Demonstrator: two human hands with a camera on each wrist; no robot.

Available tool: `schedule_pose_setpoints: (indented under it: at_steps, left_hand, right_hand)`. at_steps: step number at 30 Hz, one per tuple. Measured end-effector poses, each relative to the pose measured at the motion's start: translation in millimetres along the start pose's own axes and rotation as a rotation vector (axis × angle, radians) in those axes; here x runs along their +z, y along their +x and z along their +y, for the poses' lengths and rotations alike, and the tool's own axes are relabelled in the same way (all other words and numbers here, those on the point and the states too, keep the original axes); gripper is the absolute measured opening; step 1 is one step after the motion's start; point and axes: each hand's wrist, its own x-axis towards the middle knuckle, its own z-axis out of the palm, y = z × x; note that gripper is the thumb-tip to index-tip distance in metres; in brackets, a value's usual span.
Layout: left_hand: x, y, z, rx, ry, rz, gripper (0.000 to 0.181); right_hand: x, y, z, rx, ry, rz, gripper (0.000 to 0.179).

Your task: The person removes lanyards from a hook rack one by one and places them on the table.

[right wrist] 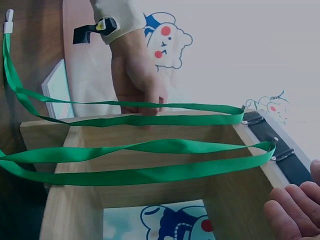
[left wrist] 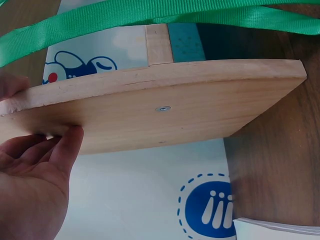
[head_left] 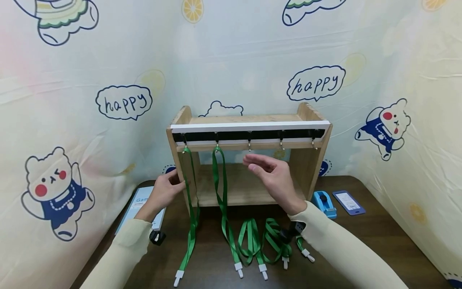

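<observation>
My left hand (head_left: 167, 192) grips the left side panel (left wrist: 165, 95) of a small wooden shelf (head_left: 236, 146), fingers on its outer face and thumb at the front edge. My right hand (head_left: 276, 178) holds nothing; its fingers are extended just below the middle hook (head_left: 249, 145) of the shelf's front rail. One green lanyard (head_left: 191, 216) hangs from the leftmost hook, and a second green lanyard (head_left: 221, 192) hangs from the hook beside it. Their white clips reach down to the table. More green lanyards (head_left: 249, 241) lie folded on the table under my right forearm.
A blue hole punch (head_left: 324, 204) and a blue card holder (head_left: 348, 202) lie right of the shelf on the dark table (head_left: 216, 277). Left of the shelf lies a white-and-blue box or booklet (head_left: 138, 202). Printed cloth (head_left: 231, 72) hangs behind and on both sides.
</observation>
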Motion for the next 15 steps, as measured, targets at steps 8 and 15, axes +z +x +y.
schedule_pose_setpoints:
  at_steps: [8, 15]
  left_hand:
    - [-0.3, 0.4, 0.6, -0.004, -0.01, -0.002, 0.053]
    - [-0.9, 0.5, 0.8, -0.013, -0.005, -0.005, 0.056]
  right_hand:
    - [5.6, 9.3, -5.3, 0.009, -0.003, -0.038, 0.03]
    - [14.9, 17.6, -7.7, 0.021, 0.025, -0.063, 0.031]
